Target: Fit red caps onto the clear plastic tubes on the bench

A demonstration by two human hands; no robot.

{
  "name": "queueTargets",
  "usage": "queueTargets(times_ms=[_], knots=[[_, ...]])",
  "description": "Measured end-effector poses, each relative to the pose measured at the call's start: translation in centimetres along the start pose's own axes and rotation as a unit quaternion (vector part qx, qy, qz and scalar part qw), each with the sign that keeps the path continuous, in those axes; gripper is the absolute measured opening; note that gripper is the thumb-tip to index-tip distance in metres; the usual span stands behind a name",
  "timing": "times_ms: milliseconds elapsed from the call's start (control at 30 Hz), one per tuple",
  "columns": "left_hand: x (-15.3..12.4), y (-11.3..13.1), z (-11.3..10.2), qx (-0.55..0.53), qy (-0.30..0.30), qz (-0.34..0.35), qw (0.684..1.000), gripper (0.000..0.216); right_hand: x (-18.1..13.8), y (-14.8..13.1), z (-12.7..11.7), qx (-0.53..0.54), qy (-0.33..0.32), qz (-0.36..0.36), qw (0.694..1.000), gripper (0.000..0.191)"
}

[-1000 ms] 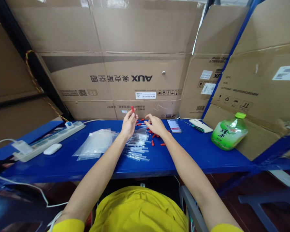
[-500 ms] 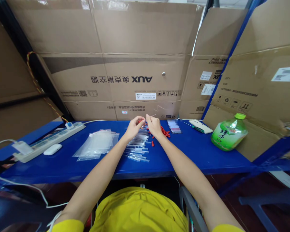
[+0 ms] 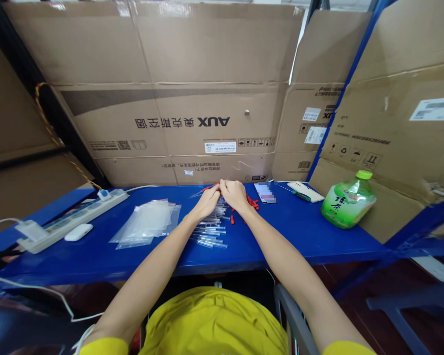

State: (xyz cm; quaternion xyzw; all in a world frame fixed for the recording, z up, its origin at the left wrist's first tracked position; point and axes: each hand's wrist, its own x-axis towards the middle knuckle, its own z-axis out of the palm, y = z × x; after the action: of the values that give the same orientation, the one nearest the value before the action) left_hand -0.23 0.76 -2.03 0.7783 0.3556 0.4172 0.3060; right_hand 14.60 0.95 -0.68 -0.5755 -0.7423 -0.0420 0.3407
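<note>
Two hands met over the blue table, their fingertips touching or nearly so above the far end of the tubes. The left hand had its fingers bent inward; the right hand curled toward it, knuckles up. What lay between the fingers was hidden, so I could not tell whether either hand was grasping something or had closed on nothing. A thin clear piece and a bit of red showed just beyond the left hand, but whether that hand held them could not be made out.

The tubes lay in a loose heap between the forearms, clear and slim, most of them pointing sideways, the far ones partly covered by the left hand. Red caps were clustered just beside the right hand, on its outer side, and one cap lay apart, near the tubes. To the left of the tubes, clear bags were stacked flat, their edges uneven.

Farther right were a phone, a green-handled screwdriver against a pale slab, and a green bottle, tilted. At the left stood a power strip with a white case just beside it. Cardboard rose behind everything.
</note>
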Motion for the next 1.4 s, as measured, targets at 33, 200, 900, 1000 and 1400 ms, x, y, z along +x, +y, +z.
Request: queueTargets(times_ms=[33, 200, 900, 1000, 1400], knots=[[0.1, -0.2, 0.0, -0.005, 0.001, -0.002, 1.0, 0.024, 0.0, -0.1, -0.1, -0.005, -0.01, 0.002, 1.0, 0.054], [0.7, -1.4, 0.4, -0.116, -0.006, -0.032, 0.993, 0.021, 0.1, -0.5, -0.2, -0.015, -0.032, 0.008, 0.999, 0.055], [0.8, -0.3, 0.7, -0.258, -0.039, -0.089, 0.961, 0.025, 1.0, 1.4, 1.1, 0.333, 0.034, 0.083, 0.939, 0.049], [0.5, 0.4, 0.6, -0.271, -0.087, -0.086, 0.955, 0.043, 1.1, 1.7, 0.9, 0.422, 0.04, 0.116, 0.898, 0.045], [-0.5, 1.9, -0.5, -0.15, -0.079, 0.039, 0.985, 0.054, 1.1, 0.3, 0.2, 0.593, -0.103, 0.157, 0.783, 0.049]])
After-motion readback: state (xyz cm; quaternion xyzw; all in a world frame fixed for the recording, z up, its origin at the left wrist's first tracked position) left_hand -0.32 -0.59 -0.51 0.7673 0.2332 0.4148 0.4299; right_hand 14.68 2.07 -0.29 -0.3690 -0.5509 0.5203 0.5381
